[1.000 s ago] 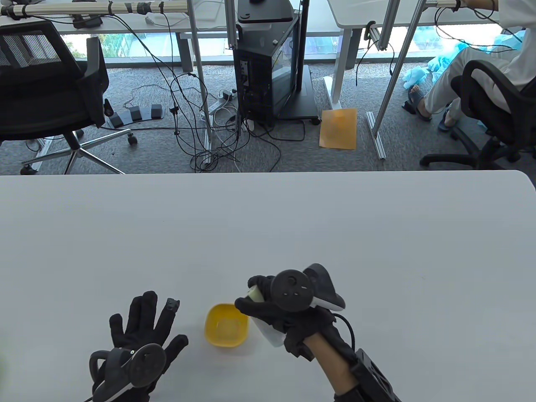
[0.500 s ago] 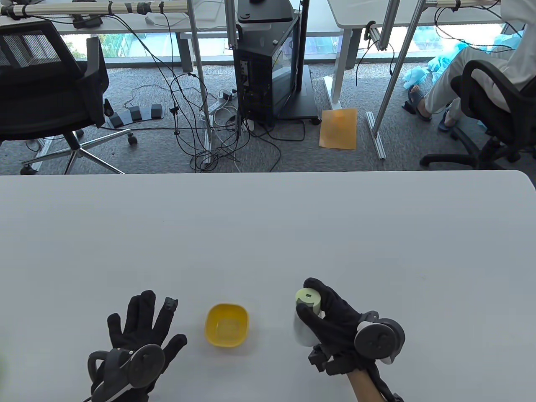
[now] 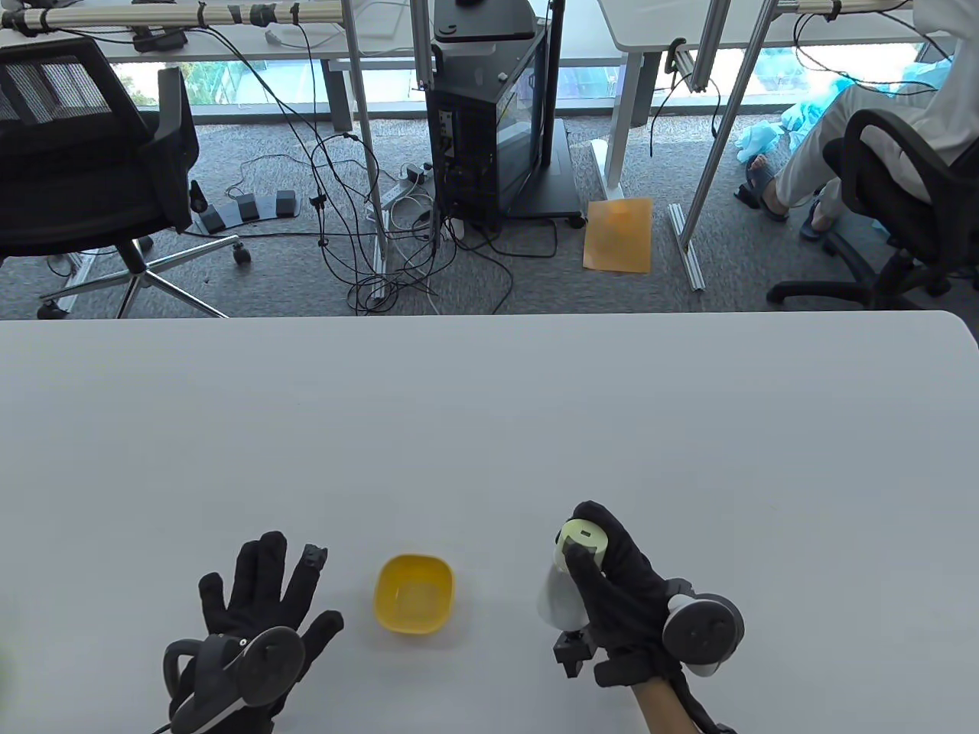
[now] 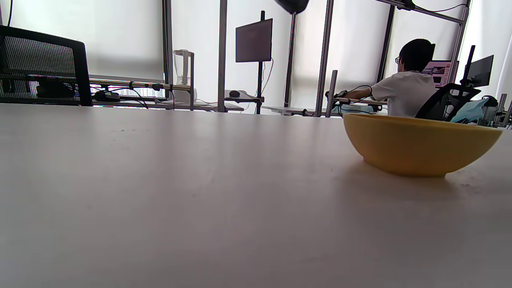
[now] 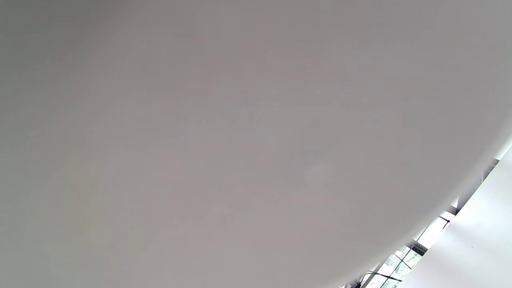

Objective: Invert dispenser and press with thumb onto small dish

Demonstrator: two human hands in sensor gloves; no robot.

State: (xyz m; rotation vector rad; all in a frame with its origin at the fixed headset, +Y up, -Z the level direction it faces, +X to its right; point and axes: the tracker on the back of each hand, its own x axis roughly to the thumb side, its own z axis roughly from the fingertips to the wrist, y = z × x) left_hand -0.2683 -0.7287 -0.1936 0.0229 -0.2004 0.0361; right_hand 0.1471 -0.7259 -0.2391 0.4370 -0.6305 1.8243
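A small yellow dish (image 3: 414, 594) stands on the white table (image 3: 489, 428) near the front edge; it also shows in the left wrist view (image 4: 420, 142) at the right. My right hand (image 3: 612, 581) grips a white dispenser (image 3: 562, 596) with a pale green top (image 3: 581, 539), upright, to the right of the dish. The thumb lies across the dispenser's front just below the top. My left hand (image 3: 264, 604) rests flat on the table with fingers spread, left of the dish, holding nothing. The right wrist view shows only blurred table surface.
The table's far edge (image 3: 489, 317) runs across the middle of the table view. Beyond it are an office chair (image 3: 84, 168), cables, a computer cart (image 3: 497, 138) and a seated person (image 3: 902, 115). The table's rounded corner is at the far right.
My right hand swung the dispenser from over the dish's right rim to the right and turned it upright. It now tilts slightly further right. The left hand and dish stayed still.
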